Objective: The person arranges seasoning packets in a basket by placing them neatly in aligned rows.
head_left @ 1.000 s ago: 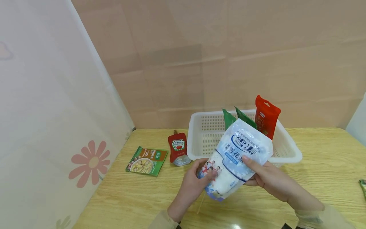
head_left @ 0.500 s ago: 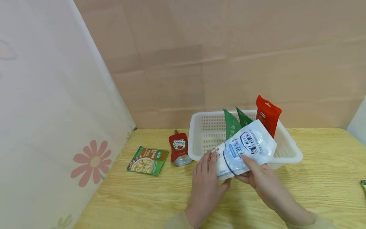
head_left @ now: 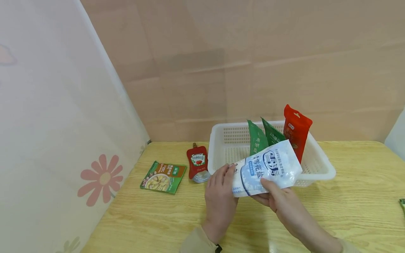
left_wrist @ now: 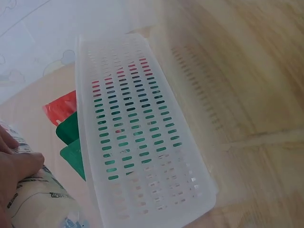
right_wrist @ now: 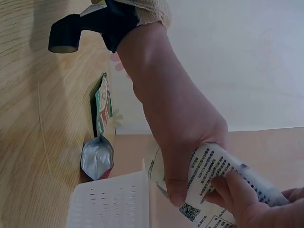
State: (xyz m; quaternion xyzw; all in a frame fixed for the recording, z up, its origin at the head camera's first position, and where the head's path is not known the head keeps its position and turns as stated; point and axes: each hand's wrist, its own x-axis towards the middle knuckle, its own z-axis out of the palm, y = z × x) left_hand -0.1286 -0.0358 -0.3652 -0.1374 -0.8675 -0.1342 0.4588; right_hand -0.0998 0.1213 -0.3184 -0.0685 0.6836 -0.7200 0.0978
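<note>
A white and blue bag of salt (head_left: 253, 175) is held between both hands above the front rim of a white plastic basket (head_left: 218, 151), tilted with its top end up to the right. My left hand (head_left: 221, 196) grips the bag's lower end, fingers over the front; in the right wrist view its thumb lies against the printed back. My right hand (head_left: 284, 207) holds the bag's lower side, thumb on the front and fingers behind. Inside the basket stand two green packets (head_left: 257, 138) and a red packet (head_left: 296, 128), partly hidden by the bag.
Left of the basket, a red ketchup pouch (head_left: 197, 161) lies on the wooden table (head_left: 152, 221). Further left lies a flat green and brown soup packet (head_left: 162, 177). A green packet edge (head_left: 402, 203) shows at the far right. A wall stands close behind the basket.
My left hand has turned over from the bag's lower left side to wrap its bottom end from above. The bag has tipped closer to level, and its top has swung right.
</note>
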